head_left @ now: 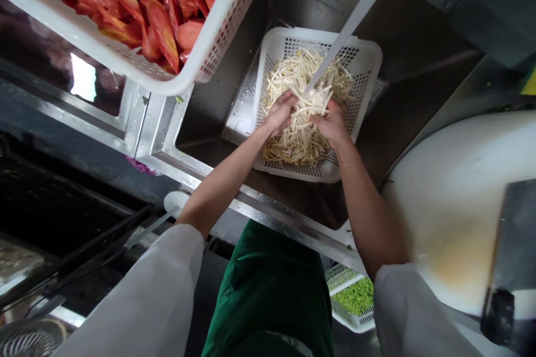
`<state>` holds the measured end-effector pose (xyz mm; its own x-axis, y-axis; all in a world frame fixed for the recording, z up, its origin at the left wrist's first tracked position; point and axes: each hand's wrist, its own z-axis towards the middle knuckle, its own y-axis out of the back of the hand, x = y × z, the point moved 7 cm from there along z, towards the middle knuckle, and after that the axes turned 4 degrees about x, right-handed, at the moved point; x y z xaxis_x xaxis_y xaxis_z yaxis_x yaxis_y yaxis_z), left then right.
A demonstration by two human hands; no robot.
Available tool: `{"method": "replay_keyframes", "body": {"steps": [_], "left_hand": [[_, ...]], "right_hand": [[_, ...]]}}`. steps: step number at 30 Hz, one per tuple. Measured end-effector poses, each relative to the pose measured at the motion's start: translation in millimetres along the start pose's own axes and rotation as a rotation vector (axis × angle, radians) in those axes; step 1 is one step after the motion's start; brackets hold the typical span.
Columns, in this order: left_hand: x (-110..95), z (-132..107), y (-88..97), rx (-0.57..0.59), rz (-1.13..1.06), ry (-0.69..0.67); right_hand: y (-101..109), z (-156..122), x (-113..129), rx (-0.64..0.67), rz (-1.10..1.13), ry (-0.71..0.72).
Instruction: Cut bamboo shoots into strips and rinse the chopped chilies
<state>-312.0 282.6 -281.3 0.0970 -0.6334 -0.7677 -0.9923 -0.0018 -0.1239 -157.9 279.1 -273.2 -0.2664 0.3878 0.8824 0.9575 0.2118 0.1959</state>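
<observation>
Bean sprouts point(288, 148) fill much of a white perforated plastic basket point(372, 58) inside a steel sink. My left hand point(281, 114) is at the left of the heap, its fingers curled round some sprouts. Opposite it, my right hand point(334, 122) grips the other side of the same raised clump, thumb toward the middle. Some fingertips of both hands are hidden among the sprouts. A pale stream that looks like running water point(352, 25) slants down from the upper right onto the clump between my hands.
A white basket point(190, 81) of sliced red-orange vegetable pieces sits at the sink's upper left edge. To the right are a round white board point(456, 189) and a cleaver point(517, 234) with a black handle. Below the sink point(419, 78) stands a basket with chopped greens point(355, 295).
</observation>
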Motion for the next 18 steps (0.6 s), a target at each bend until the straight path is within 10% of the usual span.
{"method": "replay_keyframes", "body": {"steps": [4, 10, 18], "left_hand": [[4, 8, -2.6, -0.086, 0.068, -0.043], [6, 30, 24.5, -0.126, 0.297, -0.098], [-16, -36, 17.9, -0.118, 0.804, -0.223]], "right_hand": [[-17, -4, -8, 0.199, -0.022, -0.019], [4, -22, -79, -0.035, -0.221, -0.287], [-10, -39, -95, -0.083, -0.335, -0.307]]}}
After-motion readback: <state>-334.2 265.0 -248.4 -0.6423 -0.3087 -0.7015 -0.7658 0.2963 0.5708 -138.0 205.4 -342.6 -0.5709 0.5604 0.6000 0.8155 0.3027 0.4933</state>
